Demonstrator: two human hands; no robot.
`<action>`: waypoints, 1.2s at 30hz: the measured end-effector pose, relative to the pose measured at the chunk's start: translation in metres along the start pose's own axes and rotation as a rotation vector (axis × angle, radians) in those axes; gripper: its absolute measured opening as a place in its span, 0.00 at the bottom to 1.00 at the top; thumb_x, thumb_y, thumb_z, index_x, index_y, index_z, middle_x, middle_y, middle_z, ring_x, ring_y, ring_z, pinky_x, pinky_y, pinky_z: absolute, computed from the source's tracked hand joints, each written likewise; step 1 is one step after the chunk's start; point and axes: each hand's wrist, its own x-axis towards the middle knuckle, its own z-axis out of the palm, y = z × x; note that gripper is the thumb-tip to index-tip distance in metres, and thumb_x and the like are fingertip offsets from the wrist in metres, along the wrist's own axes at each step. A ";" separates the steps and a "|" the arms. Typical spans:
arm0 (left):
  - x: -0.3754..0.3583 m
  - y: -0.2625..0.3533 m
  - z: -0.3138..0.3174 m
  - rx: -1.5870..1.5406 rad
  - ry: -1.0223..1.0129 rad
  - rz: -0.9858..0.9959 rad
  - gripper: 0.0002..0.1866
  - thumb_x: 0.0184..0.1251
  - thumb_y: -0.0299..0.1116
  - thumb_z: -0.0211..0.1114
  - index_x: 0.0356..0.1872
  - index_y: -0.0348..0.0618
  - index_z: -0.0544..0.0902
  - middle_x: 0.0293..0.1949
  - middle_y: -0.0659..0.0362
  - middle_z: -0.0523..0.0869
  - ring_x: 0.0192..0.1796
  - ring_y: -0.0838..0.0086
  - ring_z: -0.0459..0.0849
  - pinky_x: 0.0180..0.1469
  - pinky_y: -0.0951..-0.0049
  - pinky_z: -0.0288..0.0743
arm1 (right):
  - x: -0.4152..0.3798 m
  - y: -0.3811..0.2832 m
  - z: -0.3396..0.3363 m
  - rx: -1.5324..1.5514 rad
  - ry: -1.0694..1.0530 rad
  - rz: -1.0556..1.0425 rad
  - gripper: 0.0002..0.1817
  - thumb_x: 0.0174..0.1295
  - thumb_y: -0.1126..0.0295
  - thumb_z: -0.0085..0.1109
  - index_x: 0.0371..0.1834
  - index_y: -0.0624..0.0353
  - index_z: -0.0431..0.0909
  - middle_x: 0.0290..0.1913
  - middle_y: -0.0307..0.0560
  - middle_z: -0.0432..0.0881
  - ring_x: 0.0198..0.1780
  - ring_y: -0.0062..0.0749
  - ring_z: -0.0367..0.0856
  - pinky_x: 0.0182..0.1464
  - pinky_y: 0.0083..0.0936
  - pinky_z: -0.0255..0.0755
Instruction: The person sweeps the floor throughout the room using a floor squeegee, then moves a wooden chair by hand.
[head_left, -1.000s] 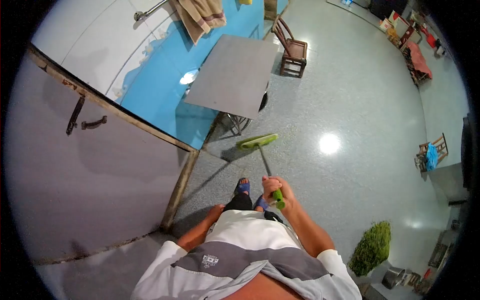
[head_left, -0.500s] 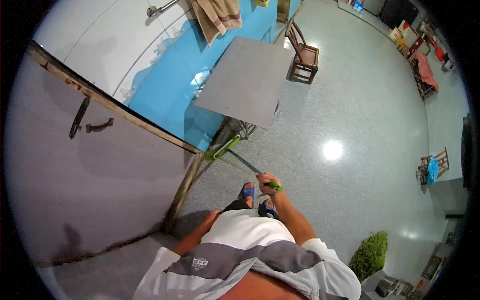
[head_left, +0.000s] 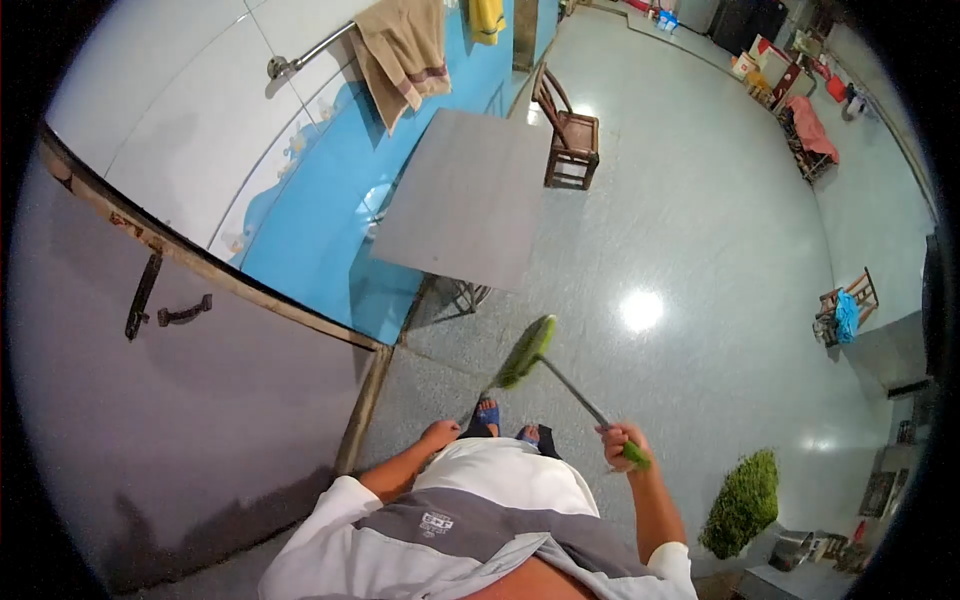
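My right hand [head_left: 622, 446] is wrapped round the grey handle of a broom [head_left: 573, 386], whose green end pokes out below my fist. Its green bristle head stands out ahead of my feet, bristles turned toward the left. My left hand [head_left: 440, 434] is closed beside my left hip. A thin grey rod-like shape runs from near its fingers toward the broom head; I cannot tell what it belongs to. Below the broom head, my feet in blue sandals [head_left: 487, 415] stand on the grey speckled floor [head_left: 700, 300].
A grey-topped table [head_left: 460, 195] stands against the blue-and-white wall, with a wooden chair [head_left: 575, 135] beyond it. A purple-grey door [head_left: 200, 420] is at the left. On the right lies a green leafy heap [head_left: 742, 505]; another chair [head_left: 848, 310] holds blue cloth.
My right hand has swung the broom rightward and back toward me, lifting its head away from the door corner and table. My left hand has come forward. The view has shifted slightly.
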 end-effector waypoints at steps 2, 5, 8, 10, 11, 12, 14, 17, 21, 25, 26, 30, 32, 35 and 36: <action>0.007 0.016 -0.004 -0.013 0.016 -0.049 0.16 0.47 0.42 0.56 0.35 0.46 0.80 0.36 0.50 0.80 0.39 0.59 0.78 0.41 0.65 0.70 | -0.003 0.005 0.000 -0.354 0.213 -0.163 0.10 0.58 0.69 0.41 0.38 0.64 0.64 0.13 0.28 0.61 0.11 0.10 0.59 0.11 0.10 0.52; 0.010 0.033 -0.013 0.028 -0.016 0.049 0.16 0.47 0.42 0.55 0.35 0.46 0.80 0.36 0.51 0.80 0.39 0.59 0.78 0.41 0.65 0.70 | 0.006 0.027 0.010 -0.253 0.343 -0.238 0.04 0.58 0.70 0.42 0.32 0.58 0.65 0.13 0.26 0.60 0.11 0.09 0.57 0.11 0.11 0.50; 0.028 0.019 -0.007 0.076 -0.102 0.066 0.16 0.47 0.43 0.56 0.35 0.46 0.80 0.36 0.51 0.80 0.39 0.59 0.78 0.41 0.65 0.70 | 0.003 0.043 0.002 -0.119 0.263 -0.299 0.03 0.58 0.70 0.41 0.29 0.56 0.64 0.12 0.25 0.59 0.10 0.09 0.56 0.12 0.10 0.49; 0.035 0.009 -0.001 0.118 -0.176 0.083 0.16 0.47 0.43 0.56 0.35 0.46 0.80 0.36 0.51 0.80 0.39 0.59 0.78 0.41 0.65 0.71 | -0.008 0.054 0.009 0.127 0.105 -0.351 0.04 0.58 0.71 0.41 0.29 0.57 0.65 0.12 0.26 0.59 0.10 0.10 0.56 0.12 0.10 0.48; 0.036 0.010 -0.005 0.125 -0.171 0.072 0.16 0.47 0.43 0.56 0.34 0.46 0.80 0.35 0.51 0.80 0.39 0.60 0.79 0.41 0.65 0.71 | -0.015 0.056 0.008 0.157 0.112 -0.389 0.04 0.58 0.71 0.41 0.29 0.57 0.65 0.12 0.26 0.59 0.10 0.10 0.56 0.12 0.10 0.48; 0.036 0.011 -0.010 0.130 -0.158 0.059 0.15 0.47 0.43 0.56 0.34 0.46 0.80 0.35 0.51 0.80 0.38 0.60 0.79 0.40 0.65 0.71 | -0.021 0.058 0.008 0.260 0.086 -0.387 0.04 0.57 0.71 0.41 0.30 0.58 0.65 0.12 0.27 0.60 0.10 0.11 0.57 0.13 0.11 0.51; 0.037 0.013 -0.018 0.138 -0.197 0.096 0.15 0.46 0.42 0.57 0.34 0.46 0.80 0.35 0.50 0.80 0.38 0.60 0.79 0.40 0.65 0.71 | -0.029 0.064 0.011 0.365 0.053 -0.399 0.04 0.57 0.72 0.41 0.31 0.59 0.65 0.12 0.28 0.61 0.11 0.12 0.58 0.13 0.12 0.53; 0.044 0.014 -0.024 0.237 -0.196 0.105 0.15 0.46 0.42 0.57 0.34 0.46 0.80 0.35 0.51 0.80 0.39 0.60 0.79 0.41 0.65 0.71 | -0.042 0.071 0.022 0.527 0.069 -0.417 0.04 0.56 0.72 0.42 0.31 0.61 0.65 0.12 0.29 0.63 0.10 0.11 0.57 0.13 0.10 0.53; 0.052 0.017 -0.027 0.225 -0.173 0.083 0.15 0.46 0.42 0.56 0.34 0.46 0.80 0.36 0.52 0.80 0.40 0.60 0.78 0.42 0.65 0.71 | -0.042 0.080 0.036 0.510 0.144 -0.503 0.07 0.55 0.72 0.41 0.20 0.58 0.63 0.12 0.34 0.64 0.12 0.19 0.62 0.15 0.15 0.60; 0.048 0.029 -0.041 0.165 -0.115 0.128 0.15 0.47 0.41 0.55 0.35 0.46 0.80 0.38 0.52 0.80 0.41 0.60 0.78 0.43 0.66 0.70 | -0.002 0.070 0.025 -0.143 0.619 -0.791 0.13 0.53 0.74 0.43 0.12 0.54 0.59 0.12 0.39 0.64 0.15 0.27 0.65 0.18 0.20 0.65; 0.046 0.026 -0.043 0.158 -0.086 0.115 0.15 0.47 0.41 0.55 0.35 0.46 0.80 0.38 0.52 0.80 0.41 0.60 0.78 0.43 0.66 0.70 | 0.011 0.068 0.030 -0.165 0.599 -0.777 0.13 0.53 0.74 0.43 0.12 0.54 0.59 0.12 0.39 0.64 0.15 0.27 0.65 0.18 0.20 0.65; 0.030 0.008 -0.047 0.044 -0.046 0.133 0.15 0.48 0.40 0.56 0.34 0.44 0.80 0.37 0.51 0.80 0.40 0.61 0.78 0.43 0.67 0.70 | 0.073 0.058 0.063 -0.331 0.378 -0.621 0.11 0.51 0.75 0.45 0.13 0.53 0.61 0.13 0.39 0.63 0.15 0.27 0.65 0.19 0.20 0.64; 0.026 -0.008 -0.048 0.084 -0.014 0.073 0.14 0.48 0.40 0.56 0.32 0.42 0.79 0.34 0.51 0.81 0.37 0.62 0.79 0.39 0.66 0.71 | 0.092 0.065 0.104 -0.578 0.365 -0.594 0.10 0.51 0.77 0.44 0.14 0.53 0.61 0.14 0.39 0.63 0.15 0.26 0.65 0.19 0.22 0.64; 0.032 -0.078 -0.029 -0.084 0.076 0.289 0.13 0.49 0.40 0.55 0.29 0.41 0.79 0.29 0.51 0.81 0.32 0.63 0.79 0.34 0.67 0.70 | 0.127 0.032 0.102 -0.099 0.263 -0.499 0.10 0.50 0.78 0.44 0.14 0.53 0.61 0.14 0.38 0.64 0.15 0.26 0.65 0.19 0.21 0.64; 0.027 -0.089 -0.027 -0.083 0.084 0.293 0.13 0.49 0.40 0.55 0.29 0.41 0.79 0.29 0.51 0.81 0.32 0.63 0.79 0.34 0.67 0.70 | 0.133 0.023 0.106 0.446 0.295 -0.406 0.10 0.49 0.78 0.45 0.14 0.53 0.61 0.14 0.38 0.64 0.15 0.25 0.65 0.19 0.21 0.64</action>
